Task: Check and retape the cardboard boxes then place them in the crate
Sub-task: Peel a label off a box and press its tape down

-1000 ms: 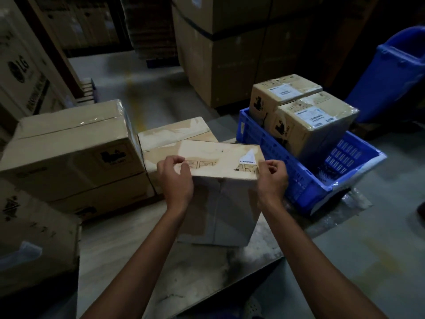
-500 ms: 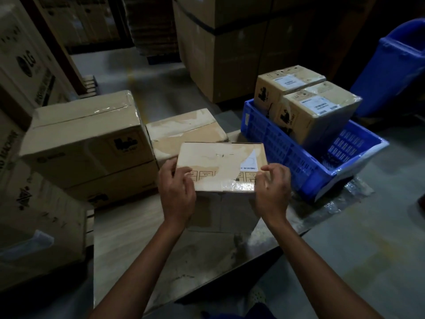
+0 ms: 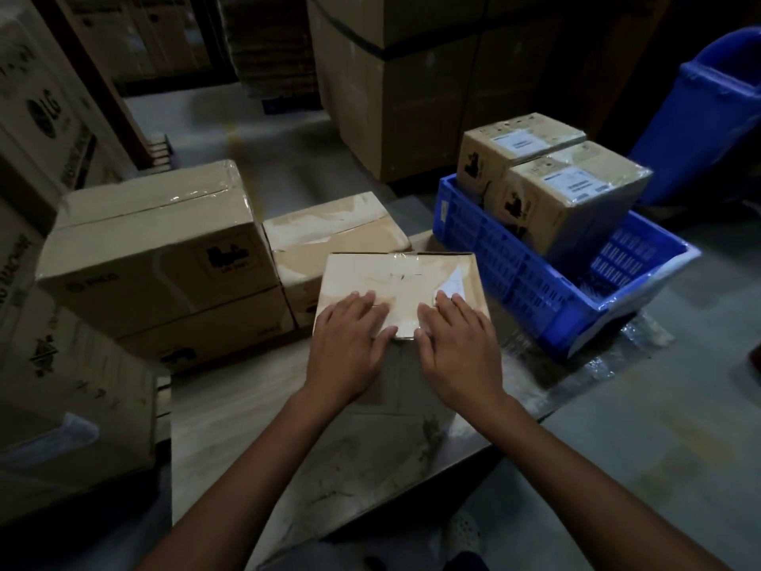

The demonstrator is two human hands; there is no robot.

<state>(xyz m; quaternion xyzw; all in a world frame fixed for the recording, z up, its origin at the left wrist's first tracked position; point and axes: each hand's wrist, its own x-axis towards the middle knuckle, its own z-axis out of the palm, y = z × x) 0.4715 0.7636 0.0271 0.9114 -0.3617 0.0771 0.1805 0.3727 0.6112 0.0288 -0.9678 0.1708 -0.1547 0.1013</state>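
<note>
Two open hands, left hand [image 3: 350, 337] and right hand [image 3: 458, 342], now press flat on the mid-frame cardboard box [image 3: 395, 274] instead of gripping its sides, likely sealing it.

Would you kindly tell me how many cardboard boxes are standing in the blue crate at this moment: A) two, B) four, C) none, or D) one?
A: the blue crate holds just two boxes, a rear box and a front box, each with a white label on top, one partly in front of the other.
</note>
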